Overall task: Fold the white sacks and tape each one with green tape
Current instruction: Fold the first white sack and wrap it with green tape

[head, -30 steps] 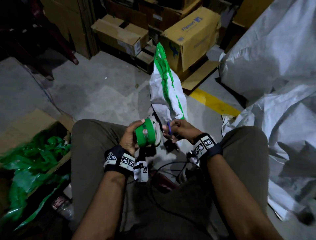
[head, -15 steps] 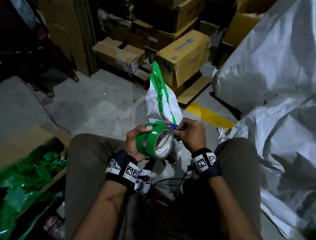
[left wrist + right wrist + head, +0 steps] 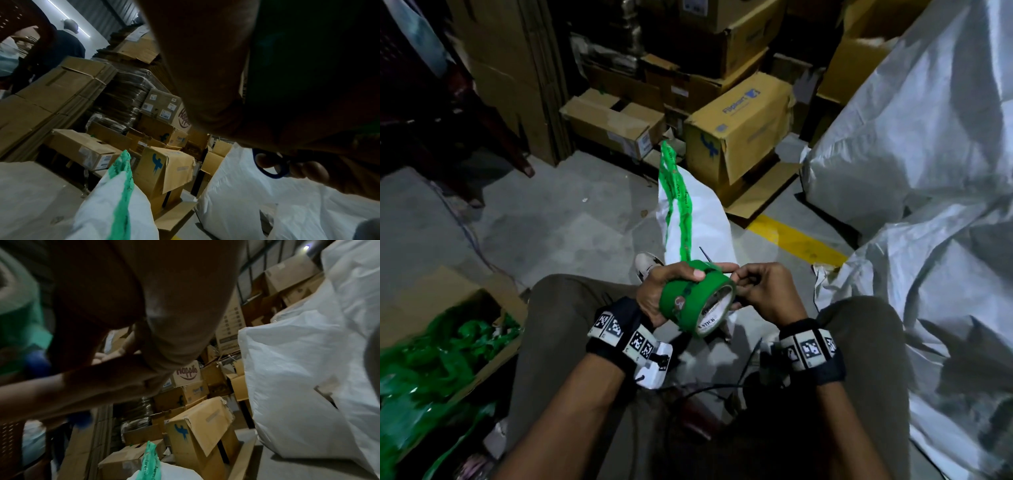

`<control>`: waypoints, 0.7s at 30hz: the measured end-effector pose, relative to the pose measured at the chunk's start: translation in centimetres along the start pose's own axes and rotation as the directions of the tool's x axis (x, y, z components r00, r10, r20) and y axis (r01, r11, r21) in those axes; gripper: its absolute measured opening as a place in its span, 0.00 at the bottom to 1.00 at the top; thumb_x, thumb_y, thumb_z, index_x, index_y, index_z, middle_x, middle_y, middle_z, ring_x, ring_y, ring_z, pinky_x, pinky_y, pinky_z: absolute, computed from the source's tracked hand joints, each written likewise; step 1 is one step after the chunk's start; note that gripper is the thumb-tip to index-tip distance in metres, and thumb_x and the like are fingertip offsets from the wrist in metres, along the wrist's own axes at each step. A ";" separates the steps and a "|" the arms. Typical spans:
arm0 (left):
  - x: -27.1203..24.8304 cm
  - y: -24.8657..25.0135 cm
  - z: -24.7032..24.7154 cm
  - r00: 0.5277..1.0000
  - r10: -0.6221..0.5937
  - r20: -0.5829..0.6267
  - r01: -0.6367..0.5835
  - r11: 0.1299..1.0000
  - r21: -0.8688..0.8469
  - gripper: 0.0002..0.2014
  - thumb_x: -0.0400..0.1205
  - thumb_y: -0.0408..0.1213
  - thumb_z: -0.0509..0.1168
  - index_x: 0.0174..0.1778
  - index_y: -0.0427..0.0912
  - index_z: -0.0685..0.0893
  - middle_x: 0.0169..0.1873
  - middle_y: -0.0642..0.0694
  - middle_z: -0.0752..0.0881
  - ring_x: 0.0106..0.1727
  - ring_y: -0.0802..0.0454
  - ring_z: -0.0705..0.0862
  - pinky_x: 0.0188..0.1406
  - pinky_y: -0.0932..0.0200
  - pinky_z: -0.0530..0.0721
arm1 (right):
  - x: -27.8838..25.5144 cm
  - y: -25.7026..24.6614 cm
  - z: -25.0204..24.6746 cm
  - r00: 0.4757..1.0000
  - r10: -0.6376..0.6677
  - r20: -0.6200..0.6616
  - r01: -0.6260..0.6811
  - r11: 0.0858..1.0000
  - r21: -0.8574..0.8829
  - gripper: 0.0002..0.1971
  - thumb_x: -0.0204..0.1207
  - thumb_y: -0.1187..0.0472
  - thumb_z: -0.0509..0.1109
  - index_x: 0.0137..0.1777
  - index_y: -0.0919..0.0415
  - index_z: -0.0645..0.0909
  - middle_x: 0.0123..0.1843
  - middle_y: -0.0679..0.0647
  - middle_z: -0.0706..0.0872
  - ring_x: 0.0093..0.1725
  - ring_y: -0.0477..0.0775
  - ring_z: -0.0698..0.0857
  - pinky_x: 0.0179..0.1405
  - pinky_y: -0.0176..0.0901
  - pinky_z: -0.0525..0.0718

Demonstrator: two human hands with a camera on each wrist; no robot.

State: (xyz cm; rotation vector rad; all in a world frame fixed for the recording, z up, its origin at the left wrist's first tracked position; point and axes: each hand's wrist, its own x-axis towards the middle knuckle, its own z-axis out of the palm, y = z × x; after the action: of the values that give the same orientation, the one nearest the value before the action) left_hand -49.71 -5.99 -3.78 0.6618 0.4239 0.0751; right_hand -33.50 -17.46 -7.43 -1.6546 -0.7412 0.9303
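From the head, the left hand grips the green tape roll, now higher and turned. The right hand, pinching blue-handled scissors, picks at its edge, so taping is near.

Both wrist views show the taped white sack lying ahead.

Sack before boxes

Head cam is looking down from above at both hands over the lap, floor beyond. Both wrist cams are sitting super close under the palms, pointing outward and upward. All three are catching the brown cardboard box with the blue logo and the taped white woven sack.
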 end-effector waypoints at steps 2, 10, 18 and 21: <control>0.2 -0.2 -0.2 1.000 -0.010 -0.003 0.010 1.000 0.023 0.47 0.63 0.37 0.79 0.78 0.24 0.71 0.72 0.24 0.69 0.73 0.29 0.66 0.84 0.32 0.52 | 0.2 -0.2 -0.6 0.990 0.070 0.120 -0.080 0.994 0.081 0.11 0.71 0.83 0.74 0.33 0.69 0.85 0.30 0.53 0.90 0.31 0.56 0.90 0.35 0.53 0.93; -0.1 -0.5 -2.0 0.999 -0.032 -0.020 0.033 0.999 0.022 0.49 0.61 0.41 0.79 0.78 0.25 0.72 0.57 0.27 0.85 0.56 0.35 0.85 0.64 0.47 0.79 | 1.8 0.2 -0.8 0.903 0.231 0.363 -0.320 0.924 0.208 0.10 0.69 0.87 0.69 0.35 0.74 0.83 0.59 0.56 0.92 0.30 0.56 0.90 0.25 0.40 0.88; -0.9 0.0 -3.1 0.995 -0.085 -0.052 0.087 0.995 0.039 0.46 0.64 0.39 0.77 0.78 0.25 0.71 0.70 0.24 0.72 0.68 0.33 0.73 0.76 0.42 0.67 | 1.9 1.5 1.1 0.882 0.261 0.392 -0.364 0.905 0.218 0.08 0.69 0.88 0.69 0.39 0.79 0.85 0.60 0.57 0.91 0.54 0.67 0.91 0.38 0.49 0.93; -1.1 0.1 -3.1 0.997 -0.066 -0.051 0.067 0.998 0.019 0.44 0.68 0.38 0.75 0.80 0.25 0.70 0.74 0.23 0.66 0.73 0.31 0.66 0.84 0.36 0.53 | 1.5 1.2 1.6 0.900 0.212 0.382 -0.311 0.924 0.220 0.06 0.70 0.87 0.70 0.46 0.85 0.83 0.63 0.54 0.91 0.53 0.64 0.92 0.40 0.49 0.92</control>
State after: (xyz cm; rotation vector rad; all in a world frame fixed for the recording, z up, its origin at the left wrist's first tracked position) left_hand -51.95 -4.40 -5.52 0.6665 0.4950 0.0246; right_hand -34.10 -15.74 -9.17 -1.3737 -0.5926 1.4847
